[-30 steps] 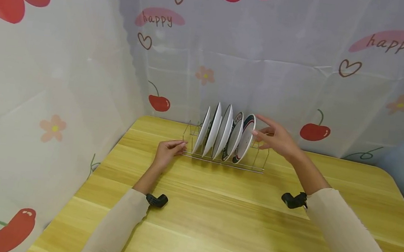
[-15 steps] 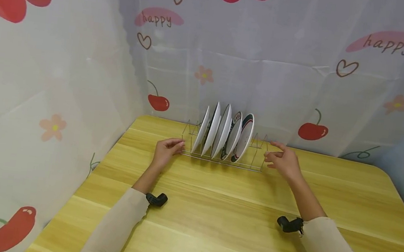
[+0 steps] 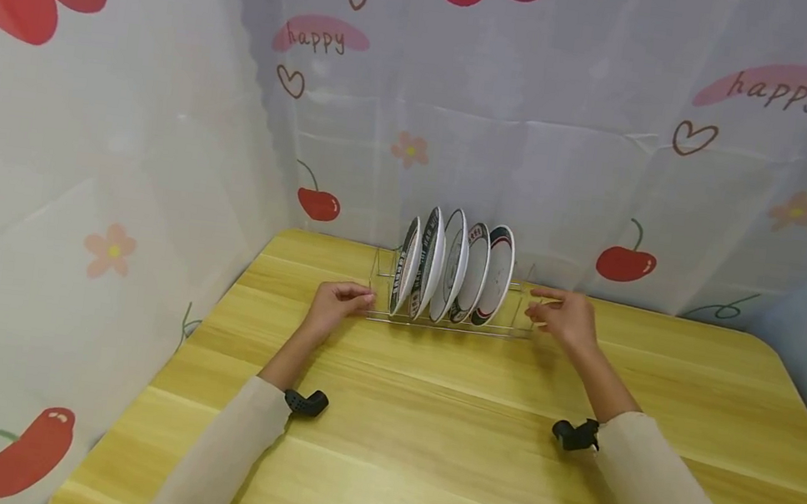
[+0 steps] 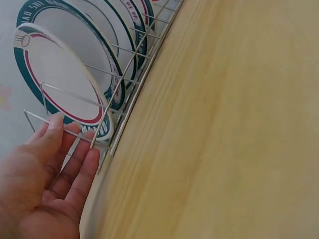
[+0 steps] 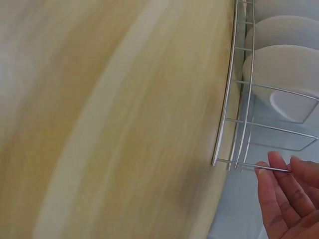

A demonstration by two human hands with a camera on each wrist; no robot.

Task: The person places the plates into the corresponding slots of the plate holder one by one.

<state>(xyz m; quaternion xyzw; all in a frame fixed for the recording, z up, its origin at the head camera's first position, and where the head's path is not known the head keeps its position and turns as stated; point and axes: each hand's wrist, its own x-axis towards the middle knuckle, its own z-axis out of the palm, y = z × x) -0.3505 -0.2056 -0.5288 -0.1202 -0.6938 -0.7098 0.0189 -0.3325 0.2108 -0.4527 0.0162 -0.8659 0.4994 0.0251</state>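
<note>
A metal wire dish rack [image 3: 448,330] stands near the back of the table, with several white plates upright in it. Dark green patterned rims show on the plates, the leftmost plate [image 4: 62,74] also carrying a red ring. My left hand [image 3: 331,309] pinches the wire at the rack's left end between thumb and fingers. At the opposite end, my right hand [image 3: 567,323] holds the end wire, the thumb and fingertips on it in the right wrist view. The rightmost plate [image 3: 499,276] leans a little, a short way from the right fingers.
The wood-grain table [image 3: 439,458] stretches in front of the rack. Close behind it hangs a white curtain [image 3: 535,167] printed with cherries and hearts, and more of it lines the left side. A dark wrist camera [image 3: 307,403] sits at the left sleeve's cuff.
My right hand has come down from the rightmost plate to the rack's right end. The rack has turned slightly, its front rail now level across the view, and the plates show more of their rims.
</note>
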